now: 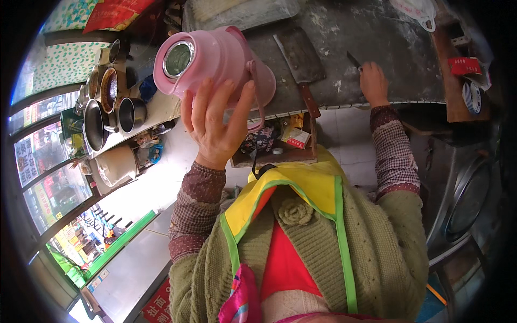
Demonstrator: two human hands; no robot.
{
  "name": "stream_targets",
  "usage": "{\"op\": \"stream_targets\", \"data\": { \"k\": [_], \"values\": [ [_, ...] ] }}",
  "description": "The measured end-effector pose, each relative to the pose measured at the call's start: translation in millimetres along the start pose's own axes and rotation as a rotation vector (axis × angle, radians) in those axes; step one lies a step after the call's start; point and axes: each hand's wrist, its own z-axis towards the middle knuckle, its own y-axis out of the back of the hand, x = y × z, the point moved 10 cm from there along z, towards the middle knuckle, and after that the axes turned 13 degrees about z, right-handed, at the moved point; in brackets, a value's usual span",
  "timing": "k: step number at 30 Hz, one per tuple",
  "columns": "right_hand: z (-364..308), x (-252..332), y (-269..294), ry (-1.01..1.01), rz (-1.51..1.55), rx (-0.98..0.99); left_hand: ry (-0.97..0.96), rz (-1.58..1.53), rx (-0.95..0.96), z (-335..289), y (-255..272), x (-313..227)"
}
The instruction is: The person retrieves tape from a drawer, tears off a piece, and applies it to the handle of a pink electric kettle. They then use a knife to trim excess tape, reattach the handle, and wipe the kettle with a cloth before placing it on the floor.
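Observation:
A pink thermos flask (231, 59) stands at the near left of the worktop, its silvery round mouth uncovered. Over its near side lies my left hand (215, 121), fingers stretched and spread; whether they touch the flask I cannot tell, and the thumb is hidden. My right hand (374, 83) is at the worktop's near edge, its fingers closed round a thin dark blade-like piece (353, 59) that juts out to the far left. Between the hands lies a cleaver (299, 54) with a brown wooden handle reaching over the edge.
The dark worktop (350, 27) has white floury smears. A floury tray (253, 16) sits at the far side. Several pots and a pan (96, 125) crowd the left counter. Below the edge is an open drawer (301, 156) with packets. A wooden board (449, 70) borders the right.

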Motion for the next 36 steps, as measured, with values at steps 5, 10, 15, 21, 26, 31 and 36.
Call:
{"op": "stream_targets", "data": {
  "k": [5,10,15,21,26,31,36],
  "values": [
    [5,-8,-5,-0.012,0.042,0.085,0.018,0.007,-0.057,6,3,-3],
    [6,-37,-9,-0.292,0.284,0.2,0.065,-0.061,-0.101,9,6,3],
    [8,-24,-6,-0.216,0.306,0.138,0.083,-0.097,-0.066,14,9,7],
    [-12,51,17,-0.324,1.339,0.113,0.095,-0.11,-0.025,15,9,11],
    [-50,190,77,-0.144,1.724,0.331,0.103,-0.115,-0.048,16,8,12],
    [-51,242,105,-0.076,1.62,0.154,0.125,-0.139,-0.019,19,8,13],
    [-47,261,116,0.005,1.565,-0.087,0.133,-0.147,-0.004,20,7,14]
  ]
}}
